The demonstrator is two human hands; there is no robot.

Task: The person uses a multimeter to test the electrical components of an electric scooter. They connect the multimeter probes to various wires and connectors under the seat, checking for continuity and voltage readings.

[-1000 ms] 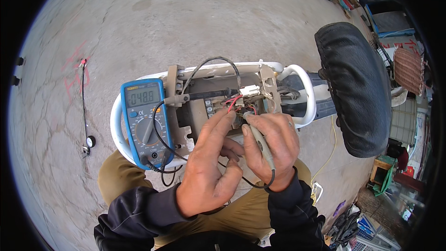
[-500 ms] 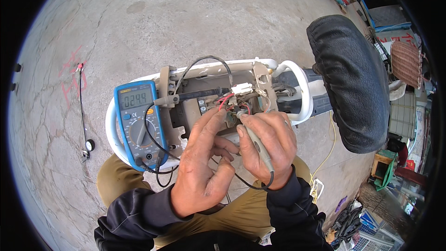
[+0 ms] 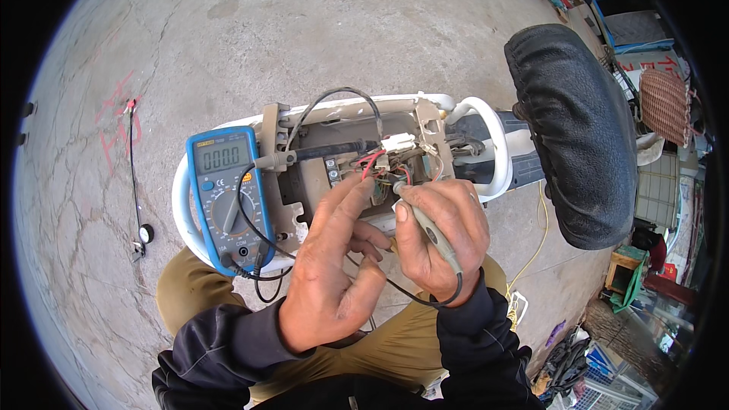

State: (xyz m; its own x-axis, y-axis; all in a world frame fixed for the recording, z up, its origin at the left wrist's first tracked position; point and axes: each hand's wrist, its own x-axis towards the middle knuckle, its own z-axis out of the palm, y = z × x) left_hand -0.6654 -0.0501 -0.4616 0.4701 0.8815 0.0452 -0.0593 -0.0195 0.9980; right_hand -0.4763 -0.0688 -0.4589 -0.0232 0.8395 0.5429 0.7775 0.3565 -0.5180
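Observation:
My right hand [image 3: 448,235] grips a grey test probe [image 3: 434,239] like a pen, its tip end near the wires in an opened vehicle body. My left hand [image 3: 326,266] is beside it, index finger and thumb closed near red wires [image 3: 369,165], apparently pinching one; the grip itself is partly hidden. A white plug connector [image 3: 397,143] lies just beyond the fingertips. To the left, a blue multimeter [image 3: 231,205] leans on the frame, its display lit with digits. A second test probe [image 3: 307,155] lies across the open compartment, pointing toward the connector.
A white tubular frame [image 3: 495,152] surrounds the compartment [image 3: 319,178]. Right of it stands a black padded seat [image 3: 573,137]. A cable with a small gauge [image 3: 146,234] lies on the concrete floor at left. Assorted clutter [image 3: 630,273] lines the right side.
My right hand has drawn the probe slightly right, away from the wires by the left fingertips. The digits on the multimeter display have changed. My left hand stays nearly still.

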